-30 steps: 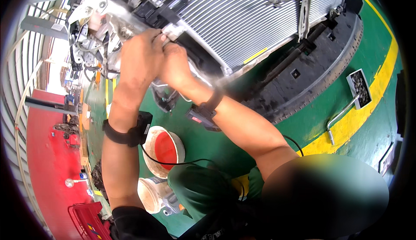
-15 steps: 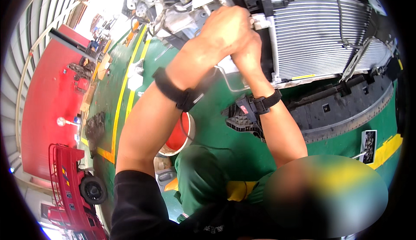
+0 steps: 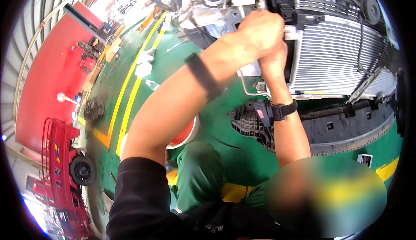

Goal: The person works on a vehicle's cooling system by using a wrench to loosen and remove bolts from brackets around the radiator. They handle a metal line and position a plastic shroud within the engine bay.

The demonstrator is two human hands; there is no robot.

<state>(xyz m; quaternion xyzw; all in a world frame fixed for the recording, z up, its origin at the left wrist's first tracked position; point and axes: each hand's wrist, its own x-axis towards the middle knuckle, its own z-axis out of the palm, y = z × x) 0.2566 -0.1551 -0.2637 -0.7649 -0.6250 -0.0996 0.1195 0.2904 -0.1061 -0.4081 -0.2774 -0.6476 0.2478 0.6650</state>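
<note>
My left hand (image 3: pixel 261 32) is closed in a fist at the front end of a partly stripped vehicle, just left of the finned radiator (image 3: pixel 342 60). Pressed against it from below is my right hand (image 3: pixel 274 62), its fingers also curled. Whatever the two hands grip is hidden behind the knuckles. A white fitting (image 3: pixel 291 33) on the radiator's upper left corner sits close beside the left hand. Below the hands, a bent metal pipe (image 3: pixel 245 86) runs down near my right wrist. Black straps circle both wrists.
Under the radiator lies a long black plastic bumper part (image 3: pixel 351 132), with a ribbed black bracket (image 3: pixel 249 119) at its left. A red-lined bucket (image 3: pixel 190 132) stands beside my knee. A small tray (image 3: pixel 365 159) is at right. Far left stands a red cargo tricycle (image 3: pixel 60 166).
The whole view has shifted, so the vehicle sits farther right and lower. Both hands stay together by the radiator's left edge. My left forearm now slants more toward the right.
</note>
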